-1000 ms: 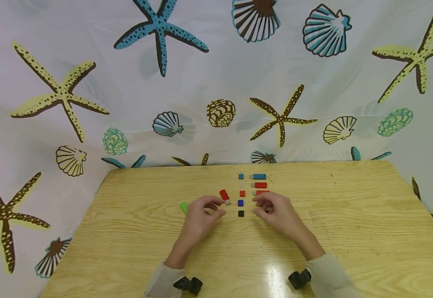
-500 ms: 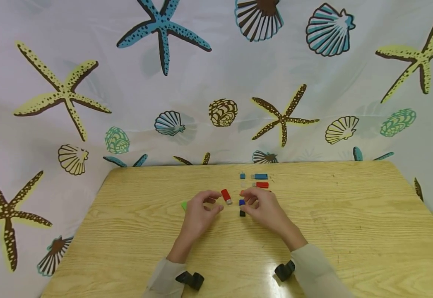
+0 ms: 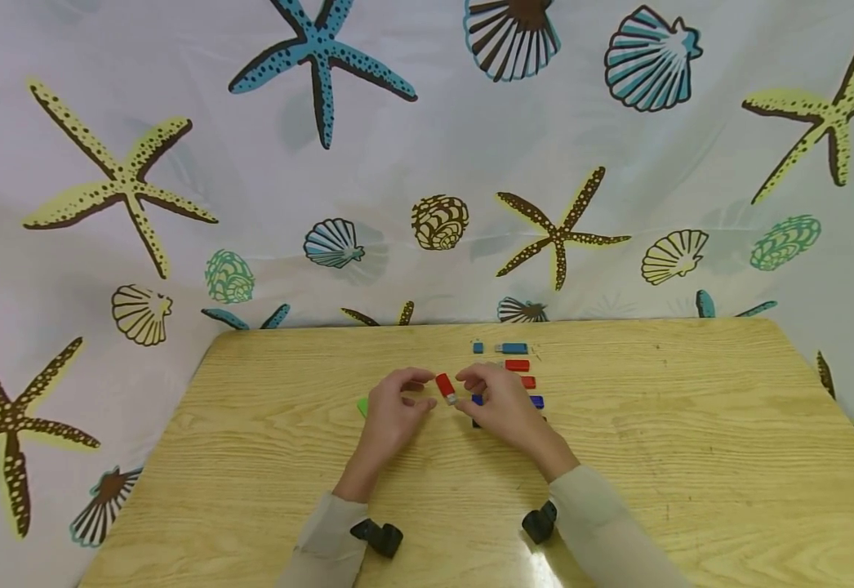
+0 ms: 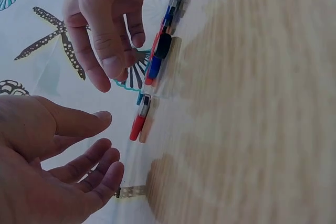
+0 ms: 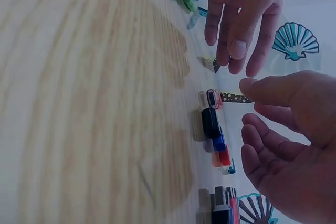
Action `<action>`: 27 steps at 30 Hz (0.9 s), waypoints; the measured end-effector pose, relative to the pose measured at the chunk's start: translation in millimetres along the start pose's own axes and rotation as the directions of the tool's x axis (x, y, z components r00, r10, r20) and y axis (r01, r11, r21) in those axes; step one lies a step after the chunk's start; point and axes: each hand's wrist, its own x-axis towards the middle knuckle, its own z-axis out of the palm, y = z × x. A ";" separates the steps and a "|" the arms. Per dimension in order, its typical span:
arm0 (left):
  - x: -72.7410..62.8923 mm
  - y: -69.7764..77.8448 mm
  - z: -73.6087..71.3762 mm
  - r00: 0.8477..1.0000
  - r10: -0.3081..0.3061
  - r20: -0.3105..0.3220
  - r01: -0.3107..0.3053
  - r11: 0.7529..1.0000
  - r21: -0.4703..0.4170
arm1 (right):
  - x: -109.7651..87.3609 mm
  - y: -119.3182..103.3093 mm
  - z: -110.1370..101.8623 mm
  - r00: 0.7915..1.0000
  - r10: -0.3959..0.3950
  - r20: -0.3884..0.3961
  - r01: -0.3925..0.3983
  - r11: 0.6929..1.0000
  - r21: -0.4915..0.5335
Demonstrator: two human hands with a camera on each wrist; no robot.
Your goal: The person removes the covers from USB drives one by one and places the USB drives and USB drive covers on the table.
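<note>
A red USB stick point(image 3: 445, 386) lies slanted on the table between the two hands, its metal plug toward the person. My left hand point(image 3: 396, 412) is just left of it, fingers bent loosely, thumb apart from the fingertips. On the other side my right hand point(image 3: 500, 406) curves the same way, its fingertips close to the stick. In the left wrist view the red stick point(image 4: 138, 124) shows in front of the left fingertips, with a gap. Neither hand holds anything. Under the right hand a dark blue cap point(image 3: 477, 400) and a black cap point(image 3: 476, 424) are partly covered.
To the right lie a blue USB stick point(image 3: 513, 349), a red one point(image 3: 517, 365), another red one point(image 3: 529, 382) and a dark blue one point(image 3: 537, 402). A small blue cap point(image 3: 478, 348) sits at the back. Something green point(image 3: 362, 406) shows behind the left hand.
My right hand has moved left, from the row of sticks across the caps to the red USB stick. The left hand has shifted slightly; the red stick stays between the hands.
</note>
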 end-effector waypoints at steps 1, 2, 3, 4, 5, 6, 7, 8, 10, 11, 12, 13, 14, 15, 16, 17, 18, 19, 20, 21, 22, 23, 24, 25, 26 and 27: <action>1.3 -1.1 0.2 1.000 0.000 0.002 0.000 1.000 0.003 | 1.3 -0.1 1.1 1.000 0.003 0.000 -0.003 1.000 -0.010; 2.7 -2.3 0.5 1.000 0.002 0.005 -0.002 1.000 0.005 | 2.6 0.1 2.0 1.000 0.011 0.003 -0.011 1.000 -0.016; 4.1 -3.4 1.0 1.000 0.002 0.008 -0.002 1.000 0.009 | 3.7 0.1 3.0 1.000 0.012 0.001 -0.012 1.000 -0.023; 5.8 -4.2 1.5 1.000 0.002 0.013 -0.002 1.000 0.011 | 4.8 0.2 4.0 1.000 0.014 0.000 -0.014 0.999 -0.029; 7.4 -4.8 1.9 1.000 0.002 0.016 -0.002 1.000 0.015 | 5.8 0.6 5.1 1.000 0.017 0.000 -0.017 0.999 -0.035; 9.1 -5.2 2.2 1.000 0.000 0.021 0.000 1.000 0.015 | 6.8 0.9 6.1 1.000 0.018 0.001 -0.018 0.999 -0.043; 10.8 -5.2 2.4 1.000 0.000 0.025 0.000 1.000 0.015 | 7.7 1.5 7.2 1.000 0.021 0.002 -0.021 0.999 -0.047; 12.4 -5.1 2.4 1.000 0.007 0.027 -0.007 1.000 0.020 | 8.5 1.5 8.0 1.000 0.024 0.004 -0.024 0.998 -0.051; 15.7 -4.6 2.3 0.999 0.011 0.033 -0.012 0.999 0.036 | 10.2 1.6 9.4 1.000 0.028 0.005 -0.028 0.998 -0.061; 17.2 -4.3 2.1 0.999 0.008 0.036 -0.010 0.999 0.042 | 11.1 1.6 9.9 1.000 0.030 0.006 -0.029 0.997 -0.067; 18.7 -4.1 1.9 0.999 0.004 0.040 -0.006 0.999 0.051 | 12.0 1.6 10.5 0.999 0.032 0.007 -0.031 0.997 -0.075; 20.1 -4.1 1.6 0.999 -0.002 0.044 -0.001 0.998 0.060 | 12.8 1.4 11.1 0.999 0.033 0.008 -0.033 0.996 -0.082; 21.5 -4.7 1.5 0.999 -0.005 0.049 0.001 0.997 0.074 | 13.6 1.0 11.6 0.999 0.036 0.009 -0.035 0.995 -0.089; 22.9 -5.2 1.4 0.998 -0.017 0.055 0.013 0.997 0.080 | 14.5 1.0 12.2 0.999 0.036 0.011 -0.035 0.995 -0.096; 24.3 -5.7 1.3 0.998 -0.030 0.061 0.025 0.996 0.084 | 15.3 0.9 12.8 0.999 0.036 0.013 -0.035 0.994 -0.104; 25.6 -6.5 1.3 0.997 -0.037 0.067 0.031 0.996 0.087 | 16.2 0.9 13.4 0.999 0.035 0.014 -0.033 0.993 -0.112; 27.0 -7.3 1.4 0.996 -0.043 0.073 0.036 0.995 0.092 | 16.9 1.0 14.0 0.999 0.034 0.015 -0.031 0.992 -0.120; 28.3 -8.2 1.4 0.996 -0.044 0.080 0.037 0.995 0.096 | 17.7 0.9 14.5 0.999 0.032 0.015 -0.030 0.992 -0.126; 29.6 -9.3 1.5 0.995 -0.040 0.087 0.031 0.994 0.103 | 18.7 1.2 15.1 0.999 0.030 0.016 -0.027 0.991 -0.134; 31.1 -10.0 1.7 0.995 -0.040 0.093 0.030 0.994 0.105 | 19.6 1.2 15.6 0.999 0.031 0.016 -0.029 0.990 -0.141; 32.4 -10.7 1.8 0.994 -0.038 0.100 0.027 0.994 0.108 | 20.5 1.6 16.2 0.999 0.031 0.015 -0.028 0.988 -0.150; 33.7 -11.4 1.9 0.994 -0.035 0.107 0.023 0.993 0.113 | 21.3 2.1 16.8 0.999 0.032 0.015 -0.030 0.987 -0.157; 35.0 -11.9 2.0 0.993 -0.033 0.114 0.020 0.993 0.116 | 21.9 2.2 17.1 0.999 0.037 0.016 -0.034 0.986 -0.163; 36.2 -12.6 2.2 0.992 -0.029 0.123 0.015 0.993 0.120 | 22.4 2.2 17.3 0.999 0.044 0.017 -0.040 0.985 -0.167; 37.3 -13.4 2.3 0.991 -0.025 0.132 0.009 0.992 0.125 | 22.8 2.2 17.6 0.999 0.049 0.019 -0.045 0.984 -0.172; 38.4 -14.0 2.5 0.990 -0.026 0.140 0.008 0.992 0.128 | 23.0 2.0 17.6 0.998 0.054 0.020 -0.050 0.984 -0.172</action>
